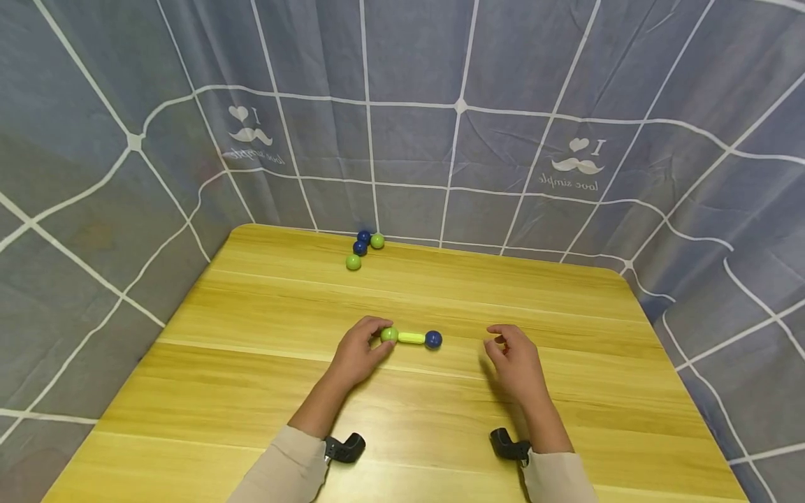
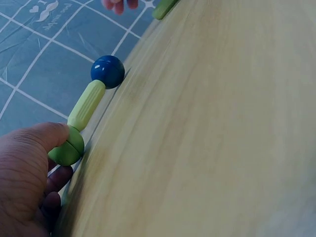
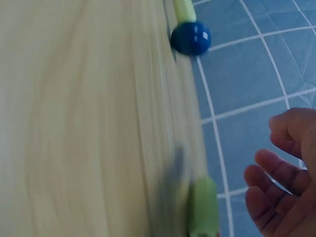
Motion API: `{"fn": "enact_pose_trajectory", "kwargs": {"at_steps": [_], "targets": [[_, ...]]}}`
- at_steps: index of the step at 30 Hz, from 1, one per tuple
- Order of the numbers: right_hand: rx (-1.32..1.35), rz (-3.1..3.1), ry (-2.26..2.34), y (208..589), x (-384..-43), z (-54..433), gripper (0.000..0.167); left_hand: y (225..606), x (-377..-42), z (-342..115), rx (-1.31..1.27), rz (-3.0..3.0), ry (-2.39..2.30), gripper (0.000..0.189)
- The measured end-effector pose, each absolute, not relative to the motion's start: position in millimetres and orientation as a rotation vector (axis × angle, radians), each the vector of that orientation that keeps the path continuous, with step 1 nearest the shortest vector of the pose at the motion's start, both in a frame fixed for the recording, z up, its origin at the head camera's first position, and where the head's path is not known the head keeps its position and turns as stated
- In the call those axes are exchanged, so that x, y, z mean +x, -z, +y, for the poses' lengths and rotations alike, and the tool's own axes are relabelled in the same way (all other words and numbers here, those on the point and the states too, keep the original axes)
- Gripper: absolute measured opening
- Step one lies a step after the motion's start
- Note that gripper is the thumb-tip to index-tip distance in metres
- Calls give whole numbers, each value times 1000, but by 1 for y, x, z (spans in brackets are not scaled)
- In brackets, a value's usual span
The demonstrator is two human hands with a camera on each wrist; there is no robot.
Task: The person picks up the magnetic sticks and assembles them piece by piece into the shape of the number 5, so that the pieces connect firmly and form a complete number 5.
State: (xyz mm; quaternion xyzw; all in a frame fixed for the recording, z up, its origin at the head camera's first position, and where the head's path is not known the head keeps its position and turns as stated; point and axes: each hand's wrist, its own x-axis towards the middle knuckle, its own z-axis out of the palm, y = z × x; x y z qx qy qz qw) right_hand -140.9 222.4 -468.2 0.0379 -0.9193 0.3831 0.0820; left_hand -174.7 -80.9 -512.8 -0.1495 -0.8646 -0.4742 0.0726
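My left hand (image 1: 361, 353) pinches a green ball (image 1: 389, 334) between thumb and fingers. A yellow-green rod (image 1: 411, 338) joins that ball to a dark blue ball (image 1: 433, 340), and the joined piece lies level on the table. To the right, apart from it, my right hand (image 1: 517, 360) hovers over the wood with loosely bent fingers and holds nothing. The right wrist view also has a light green rod (image 3: 202, 207) low in the picture beside the right hand; the head view hides it. Its end (image 2: 164, 9) appears at the top of the left wrist view.
Near the back edge of the wooden table (image 1: 264, 307) stand two blue balls (image 1: 360, 248) and two green balls (image 1: 353, 262), close together. A grey-blue curtain (image 1: 415, 140) with white lines hangs behind and along both sides.
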Motion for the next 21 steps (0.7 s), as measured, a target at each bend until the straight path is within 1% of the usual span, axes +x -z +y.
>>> {"fn": "enact_pose_trajectory", "kwargs": {"at_steps": [8, 16, 21], "targets": [[230, -2802, -898, 468, -132, 238, 23, 514, -174, -79, -439, -2550, 1455, 29], [239, -2804, -867, 473, -127, 242, 19, 514, -176, -79, -427, -2541, 1453, 27], [204, -2817, -903, 478, -124, 240, 20, 514, -176, -80, -432, -2545, 1445, 25]]}}
